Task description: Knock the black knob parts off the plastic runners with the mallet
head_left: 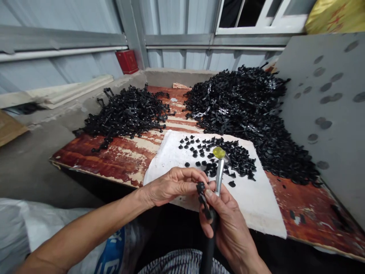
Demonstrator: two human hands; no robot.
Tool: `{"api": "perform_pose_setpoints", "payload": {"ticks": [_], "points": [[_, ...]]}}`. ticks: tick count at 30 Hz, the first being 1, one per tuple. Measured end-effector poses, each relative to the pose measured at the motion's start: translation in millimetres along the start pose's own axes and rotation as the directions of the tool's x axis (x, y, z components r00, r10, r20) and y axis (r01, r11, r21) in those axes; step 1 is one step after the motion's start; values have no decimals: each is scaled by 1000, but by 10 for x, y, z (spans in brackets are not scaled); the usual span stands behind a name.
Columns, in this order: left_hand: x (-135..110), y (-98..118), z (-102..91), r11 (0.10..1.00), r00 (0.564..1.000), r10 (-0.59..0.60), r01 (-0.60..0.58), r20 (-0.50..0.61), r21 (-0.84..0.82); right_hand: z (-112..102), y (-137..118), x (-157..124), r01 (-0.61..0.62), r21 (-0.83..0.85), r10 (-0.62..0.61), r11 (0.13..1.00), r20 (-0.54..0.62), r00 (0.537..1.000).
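Note:
My left hand [173, 186] pinches the upper end of a black plastic strip [202, 196] with round knobs along it. My right hand [230, 217] is wrapped round the black grip of a small hammer [219, 177]. Its metal shaft points up and away, ending in a head with a yellow face. The right thumb and fingertips also touch the strip, so both hands meet at it. Beyond them, small black round pieces with stems [239, 158] lie scattered and bunched on a white cloth [262, 209].
A heap of black knobbed strips [131, 110] is at the back left of the worn red board [128, 160]. A bigger black heap [236, 99] fills the back right, against a grey panel [327, 95] with round marks. A white sack [31, 224] sits at lower left.

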State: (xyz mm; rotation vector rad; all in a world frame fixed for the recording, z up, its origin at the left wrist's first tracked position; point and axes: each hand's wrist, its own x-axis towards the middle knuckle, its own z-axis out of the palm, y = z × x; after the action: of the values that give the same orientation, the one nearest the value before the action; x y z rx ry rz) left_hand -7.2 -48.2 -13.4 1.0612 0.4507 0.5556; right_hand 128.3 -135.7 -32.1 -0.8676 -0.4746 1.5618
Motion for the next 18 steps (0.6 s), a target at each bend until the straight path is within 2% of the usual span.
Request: {"api": "perform_pose_setpoints", "payload": {"ticks": [5,7,9,14,16,18], "points": [[9,77,49,996,997,67,-69,-50,-55,11,29,-24,-76,128,77,989,-7,997],[-5,81,81,992,992,84,-92,-94,-91,25,16,-38,-74,169,77,983,-8,997],[-24,65,123,988,991,99,-109,-88,-111,51,-6,-43,-52,187,55,981,-10,998],[-60,39,218,986,986,162,-162,21,-26,147,-48,-18,5,134,-3,991,-12,1000],[-55,56,234,985,985,172,-171,-13,33,172,-48,-5,25,99,-24,995,-16,1000],[-45,94,237,976,973,207,-198,-103,92,168,-43,0,47,55,-45,997,-36,998]]}}
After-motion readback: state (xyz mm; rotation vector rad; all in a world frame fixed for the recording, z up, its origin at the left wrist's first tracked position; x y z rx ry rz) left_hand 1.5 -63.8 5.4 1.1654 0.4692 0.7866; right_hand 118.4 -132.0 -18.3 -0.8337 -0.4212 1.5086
